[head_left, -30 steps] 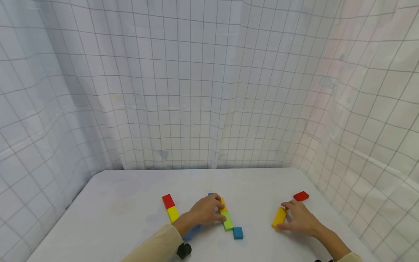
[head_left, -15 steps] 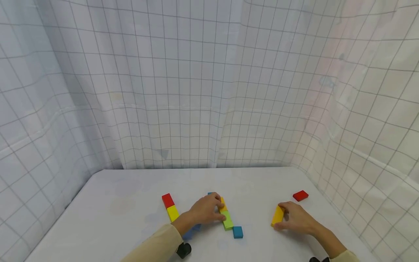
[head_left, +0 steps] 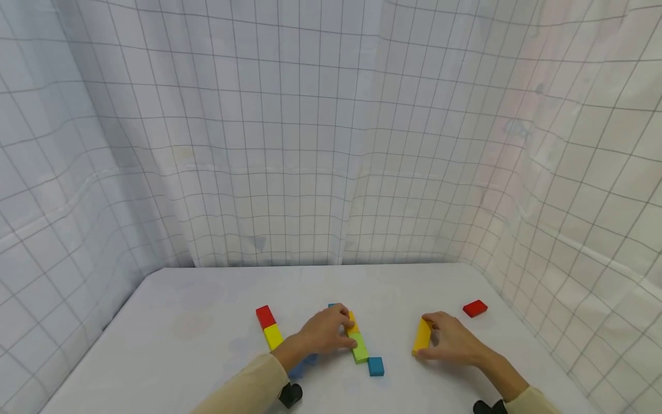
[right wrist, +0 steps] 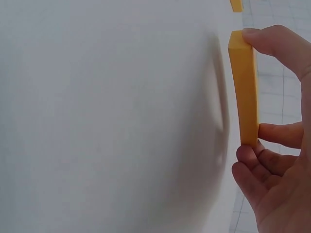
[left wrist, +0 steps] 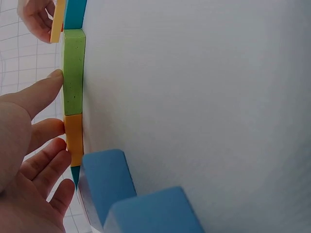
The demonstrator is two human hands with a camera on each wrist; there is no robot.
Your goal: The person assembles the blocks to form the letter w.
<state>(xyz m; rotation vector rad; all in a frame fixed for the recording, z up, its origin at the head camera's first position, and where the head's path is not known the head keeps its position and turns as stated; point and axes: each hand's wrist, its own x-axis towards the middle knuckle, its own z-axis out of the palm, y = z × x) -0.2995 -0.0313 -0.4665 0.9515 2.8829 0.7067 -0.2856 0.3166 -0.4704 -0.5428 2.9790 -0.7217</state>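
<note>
My left hand (head_left: 323, 332) rests over a row of blocks at the middle of the table. In the left wrist view its thumb touches the green block (left wrist: 73, 73), and its fingertips touch the orange block (left wrist: 74, 138). A small blue block (head_left: 376, 367) sits at the near end of that row; another blue one (head_left: 332, 306) peeks out behind the hand. To the right, my right hand (head_left: 455, 340) holds a yellow-orange block (head_left: 421, 336) endwise between thumb and fingers. Whether this block is clear of the tabletop I cannot tell.
Left of the row, a red block (head_left: 266, 317) and a yellow block (head_left: 273, 337) lie end to end. Blue blocks (left wrist: 111, 179) are partly hidden under the left forearm. A red block (head_left: 474, 308) lies far right. Gridded white curtains (head_left: 289, 144) surround the white table (head_left: 186, 345).
My right hand has moved left with the yellow-orange block, away from the red block and towards the row. The left hand has stayed put.
</note>
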